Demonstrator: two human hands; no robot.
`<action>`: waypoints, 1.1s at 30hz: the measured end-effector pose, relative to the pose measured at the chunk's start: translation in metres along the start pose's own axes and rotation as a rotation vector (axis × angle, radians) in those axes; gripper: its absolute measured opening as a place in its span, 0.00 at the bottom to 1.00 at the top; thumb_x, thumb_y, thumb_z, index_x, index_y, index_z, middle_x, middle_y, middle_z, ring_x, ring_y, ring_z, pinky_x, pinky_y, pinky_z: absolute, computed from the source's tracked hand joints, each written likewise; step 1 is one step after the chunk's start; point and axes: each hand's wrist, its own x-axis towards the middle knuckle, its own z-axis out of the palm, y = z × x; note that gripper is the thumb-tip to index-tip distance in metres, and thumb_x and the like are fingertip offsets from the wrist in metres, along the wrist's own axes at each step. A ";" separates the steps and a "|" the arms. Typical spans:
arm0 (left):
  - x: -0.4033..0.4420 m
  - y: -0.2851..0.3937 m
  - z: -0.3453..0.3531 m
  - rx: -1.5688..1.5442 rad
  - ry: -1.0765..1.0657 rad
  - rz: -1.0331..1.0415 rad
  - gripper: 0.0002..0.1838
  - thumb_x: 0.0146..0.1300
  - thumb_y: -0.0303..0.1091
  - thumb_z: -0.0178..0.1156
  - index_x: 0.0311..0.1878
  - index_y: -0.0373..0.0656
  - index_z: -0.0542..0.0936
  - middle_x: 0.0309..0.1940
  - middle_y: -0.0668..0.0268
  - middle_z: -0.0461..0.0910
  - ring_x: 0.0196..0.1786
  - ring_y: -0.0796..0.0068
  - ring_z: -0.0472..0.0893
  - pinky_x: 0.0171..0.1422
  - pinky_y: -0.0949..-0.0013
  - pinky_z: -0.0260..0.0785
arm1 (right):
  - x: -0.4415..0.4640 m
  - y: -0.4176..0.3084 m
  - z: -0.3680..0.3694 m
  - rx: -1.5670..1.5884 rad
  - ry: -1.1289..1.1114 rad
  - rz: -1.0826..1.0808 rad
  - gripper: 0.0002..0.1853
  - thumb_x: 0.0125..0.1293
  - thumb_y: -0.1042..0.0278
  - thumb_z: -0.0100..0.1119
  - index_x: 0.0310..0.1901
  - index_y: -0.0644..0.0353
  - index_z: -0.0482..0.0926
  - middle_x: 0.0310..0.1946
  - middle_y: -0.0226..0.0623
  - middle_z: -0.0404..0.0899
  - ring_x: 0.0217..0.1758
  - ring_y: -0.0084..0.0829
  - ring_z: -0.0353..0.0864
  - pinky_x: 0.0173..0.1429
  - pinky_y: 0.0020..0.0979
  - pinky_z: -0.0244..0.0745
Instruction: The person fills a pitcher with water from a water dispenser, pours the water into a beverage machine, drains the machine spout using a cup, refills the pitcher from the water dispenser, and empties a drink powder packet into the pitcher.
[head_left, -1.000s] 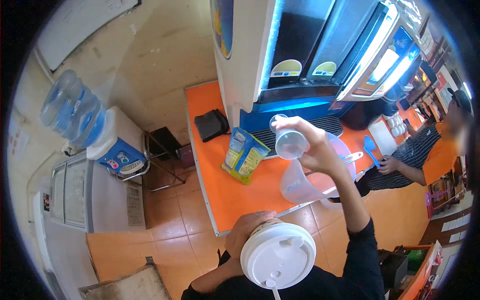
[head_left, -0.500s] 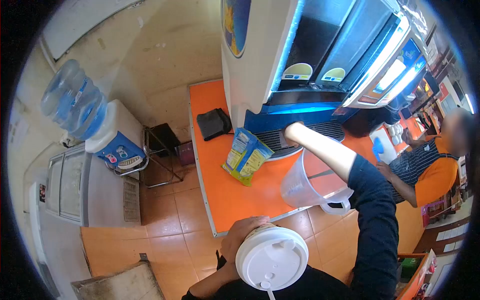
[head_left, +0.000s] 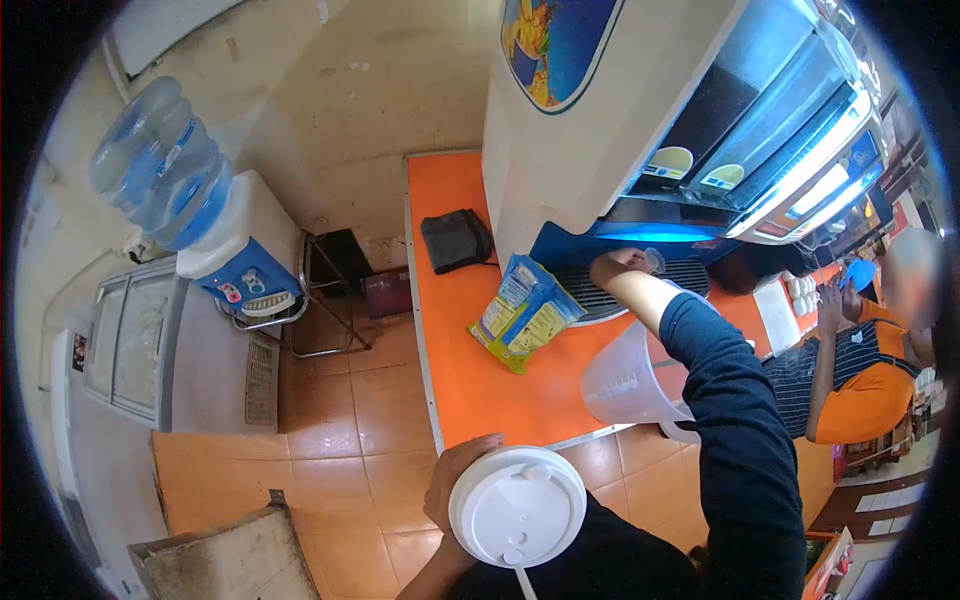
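Note:
My left hand is wrapped round a lidded drink cup at the bottom of the view. The cup's white lid faces up and hides most of its body. My right hand reaches over the black drip tray of a drink dispenser. Its fingers are closed on a small clear plastic cup, seen only in part. Below my right forearm stands a large clear measuring jug, partly covered by the sleeve. A yellow and blue packet leans against the tray's left end.
A dark folded cloth lies on the orange counter. To the left are a water dispenser and a chest freezer. On the right, a person in an orange shirt holds something blue.
My right hand has shifted over the drip tray, and a small clear cup now shows at its fingers. The view has turned slightly. The other person's hands have risen with the blue thing.

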 end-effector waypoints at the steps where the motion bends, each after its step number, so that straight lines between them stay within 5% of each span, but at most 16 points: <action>1: 0.000 -0.004 0.000 0.016 0.007 0.013 0.19 0.60 0.31 0.63 0.53 0.35 0.73 0.45 0.56 0.80 0.44 0.67 0.82 0.51 0.65 0.78 | 0.007 0.004 0.002 -0.083 -0.071 0.005 0.20 0.64 0.52 0.54 0.54 0.52 0.79 0.56 0.37 0.78 0.55 0.51 0.77 0.59 0.62 0.63; 3: -0.001 -0.010 0.000 0.045 0.020 0.039 0.20 0.59 0.31 0.64 0.53 0.36 0.73 0.44 0.57 0.80 0.44 0.68 0.82 0.51 0.65 0.77 | -0.016 0.042 0.001 -0.373 -0.408 -0.128 0.23 0.56 0.53 0.64 0.53 0.51 0.80 0.55 0.35 0.79 0.52 0.44 0.80 0.59 0.51 0.70; 6: 0.003 -0.023 0.001 0.092 0.035 0.068 0.21 0.56 0.30 0.67 0.52 0.36 0.73 0.44 0.58 0.81 0.44 0.69 0.82 0.51 0.66 0.77 | -0.113 0.153 -0.019 0.048 -0.178 -0.690 0.24 0.55 0.58 0.65 0.55 0.51 0.78 0.56 0.35 0.78 0.54 0.38 0.80 0.56 0.40 0.76; 7: 0.007 -0.027 0.001 0.112 0.046 0.084 0.22 0.56 0.30 0.67 0.52 0.36 0.74 0.44 0.59 0.81 0.44 0.69 0.82 0.51 0.66 0.77 | -0.145 0.185 0.001 0.075 0.119 -0.742 0.25 0.57 0.60 0.64 0.58 0.50 0.75 0.59 0.34 0.75 0.57 0.34 0.78 0.48 0.35 0.80; 13: 0.043 -0.072 0.000 0.405 0.150 0.297 0.25 0.51 0.30 0.72 0.52 0.36 0.74 0.42 0.61 0.81 0.44 0.71 0.82 0.51 0.67 0.77 | -0.120 0.234 0.042 0.313 0.254 -0.662 0.24 0.58 0.60 0.62 0.59 0.49 0.75 0.61 0.32 0.74 0.58 0.34 0.77 0.47 0.38 0.80; 14: 0.049 -0.072 0.004 0.299 0.221 0.136 0.30 0.41 0.29 0.78 0.50 0.37 0.76 0.41 0.65 0.81 0.44 0.75 0.81 0.51 0.69 0.76 | -0.111 0.241 0.050 0.345 0.258 -0.623 0.24 0.59 0.60 0.62 0.59 0.49 0.75 0.61 0.32 0.73 0.58 0.34 0.77 0.47 0.38 0.80; 17: 0.085 -0.091 0.005 0.124 0.300 0.109 0.25 0.44 0.29 0.77 0.46 0.37 0.77 0.40 0.66 0.81 0.43 0.77 0.81 0.50 0.69 0.75 | -0.086 0.252 0.079 0.394 0.274 -0.500 0.24 0.60 0.60 0.61 0.59 0.48 0.74 0.62 0.32 0.73 0.58 0.34 0.77 0.46 0.39 0.80; 19: 0.119 -0.147 -0.017 0.228 0.208 0.042 0.37 0.40 0.29 0.78 0.55 0.36 0.71 0.46 0.62 0.78 0.48 0.72 0.79 0.54 0.67 0.73 | -0.068 0.250 0.097 0.421 0.311 -0.412 0.24 0.60 0.60 0.60 0.59 0.48 0.74 0.62 0.31 0.72 0.59 0.34 0.77 0.46 0.40 0.80; 21: 0.152 -0.160 -0.024 0.163 0.194 0.042 0.38 0.40 0.28 0.78 0.56 0.36 0.70 0.47 0.63 0.78 0.48 0.73 0.79 0.55 0.67 0.73 | -0.062 0.243 0.108 0.426 0.382 -0.321 0.23 0.61 0.60 0.59 0.59 0.47 0.74 0.63 0.31 0.72 0.59 0.34 0.76 0.45 0.40 0.80; 22: 0.168 -0.155 -0.022 0.090 0.165 0.028 0.38 0.41 0.26 0.78 0.57 0.36 0.69 0.47 0.64 0.78 0.48 0.74 0.79 0.55 0.68 0.73 | -0.080 0.245 0.100 0.428 0.451 -0.294 0.21 0.66 0.57 0.52 0.60 0.45 0.73 0.63 0.30 0.71 0.61 0.35 0.75 0.57 0.44 0.73; 26: 0.227 -0.177 -0.033 0.009 0.093 -0.022 0.30 0.42 0.21 0.75 0.50 0.35 0.73 0.42 0.64 0.80 0.43 0.75 0.81 0.49 0.71 0.76 | -0.006 0.197 0.145 0.247 0.718 -0.378 0.22 0.69 0.53 0.41 0.62 0.46 0.71 0.63 0.32 0.70 0.67 0.36 0.67 0.70 0.49 0.57; 28: 0.247 -0.176 -0.028 0.001 0.081 0.050 0.27 0.42 0.20 0.75 0.48 0.33 0.75 0.40 0.64 0.81 0.40 0.75 0.82 0.45 0.73 0.77 | -0.002 0.195 0.140 0.335 0.664 -0.370 0.20 0.69 0.54 0.41 0.57 0.47 0.76 0.61 0.33 0.72 0.65 0.37 0.68 0.68 0.47 0.60; 30: 0.262 -0.186 -0.030 -0.019 0.036 0.006 0.27 0.42 0.20 0.75 0.48 0.33 0.75 0.42 0.63 0.81 0.41 0.75 0.82 0.45 0.73 0.77 | -0.003 0.190 0.146 0.465 1.053 -0.458 0.18 0.66 0.56 0.45 0.44 0.57 0.83 0.47 0.44 0.81 0.53 0.41 0.77 0.55 0.46 0.68; 31: 0.269 -0.196 -0.029 -0.035 0.031 0.088 0.28 0.44 0.21 0.74 0.50 0.34 0.74 0.42 0.63 0.81 0.43 0.74 0.81 0.48 0.73 0.75 | 0.003 0.185 0.139 0.367 0.886 -0.555 0.15 0.64 0.61 0.48 0.42 0.57 0.83 0.43 0.43 0.82 0.49 0.40 0.79 0.53 0.46 0.70; 32: 0.271 -0.205 -0.032 -0.035 0.014 0.078 0.28 0.44 0.21 0.74 0.50 0.34 0.74 0.42 0.63 0.81 0.43 0.74 0.81 0.48 0.73 0.75 | 0.022 0.166 0.145 0.447 0.955 -0.491 0.14 0.63 0.62 0.49 0.40 0.56 0.84 0.41 0.39 0.83 0.44 0.40 0.81 0.49 0.47 0.71; 33: 0.279 -0.211 -0.035 0.072 0.031 0.087 0.29 0.44 0.21 0.74 0.51 0.34 0.73 0.43 0.64 0.80 0.44 0.74 0.81 0.49 0.72 0.74 | 0.017 0.164 0.138 0.386 0.828 -0.510 0.15 0.63 0.63 0.48 0.44 0.57 0.82 0.48 0.42 0.80 0.51 0.41 0.78 0.55 0.50 0.69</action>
